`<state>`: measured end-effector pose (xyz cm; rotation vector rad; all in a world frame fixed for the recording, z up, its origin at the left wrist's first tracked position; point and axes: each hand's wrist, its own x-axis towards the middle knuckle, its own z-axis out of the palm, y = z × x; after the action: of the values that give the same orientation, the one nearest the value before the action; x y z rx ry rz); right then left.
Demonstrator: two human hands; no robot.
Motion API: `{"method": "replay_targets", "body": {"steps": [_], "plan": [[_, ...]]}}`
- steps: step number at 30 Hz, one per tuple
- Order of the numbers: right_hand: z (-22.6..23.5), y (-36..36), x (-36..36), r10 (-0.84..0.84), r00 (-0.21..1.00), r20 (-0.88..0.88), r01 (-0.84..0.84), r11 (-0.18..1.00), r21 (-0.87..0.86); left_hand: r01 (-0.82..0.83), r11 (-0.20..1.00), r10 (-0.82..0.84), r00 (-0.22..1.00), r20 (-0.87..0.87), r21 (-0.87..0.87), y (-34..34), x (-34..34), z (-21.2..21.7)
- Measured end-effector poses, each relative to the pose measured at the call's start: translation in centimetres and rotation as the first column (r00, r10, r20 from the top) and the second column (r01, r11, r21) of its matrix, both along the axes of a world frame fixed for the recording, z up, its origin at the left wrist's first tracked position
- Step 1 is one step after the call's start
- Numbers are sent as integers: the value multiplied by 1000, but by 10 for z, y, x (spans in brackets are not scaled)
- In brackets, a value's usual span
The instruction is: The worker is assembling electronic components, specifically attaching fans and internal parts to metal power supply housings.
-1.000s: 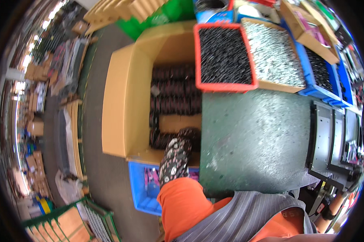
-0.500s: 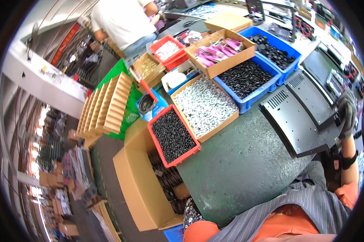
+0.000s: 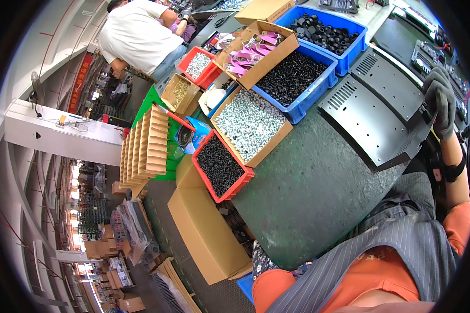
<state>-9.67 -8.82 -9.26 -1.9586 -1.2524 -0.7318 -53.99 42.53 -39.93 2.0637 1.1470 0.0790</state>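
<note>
My right hand, in a dark grey glove, is at the right end of a black sheet-metal panel. Its fingers are curled at the panel's raised edge and appear to grip it. The panel has slotted vents, small holes and a bent flange, and lies tilted on the right side of the dark green table. My left arm, in an orange sleeve with a floral cuff, drops past the table's near left edge. The left hand is hidden there.
Beyond the table's middle stand a red bin of black screws, a carton of silver screws, blue bins and a box of pink-purple parts. An open carton and wooden rack are left. A co-worker is behind.
My view has turned, so the bins and the panel sit higher and further left in the picture. The right hand stays at the panel's right end. The co-worker shows more fully.
</note>
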Motion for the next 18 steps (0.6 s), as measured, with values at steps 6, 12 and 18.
{"method": "replay_targets", "body": {"steps": [6, 12, 18], "plan": [[-5, -1, 4, 33, 999, -11, -32, 999, 40, -98, 990, 95, 995, -35, -97, -3, -18, 21], [-8, -1, 7, 47, 998, 31, -48, 998, 34, -254, 946, 244, 967, -72, -201, -30, -57, 43], [-7, -9, 7, 31, 999, 29, -31, 999, 10, -522, 841, 530, 848, 18, -144, -77, -88, 145]]}}
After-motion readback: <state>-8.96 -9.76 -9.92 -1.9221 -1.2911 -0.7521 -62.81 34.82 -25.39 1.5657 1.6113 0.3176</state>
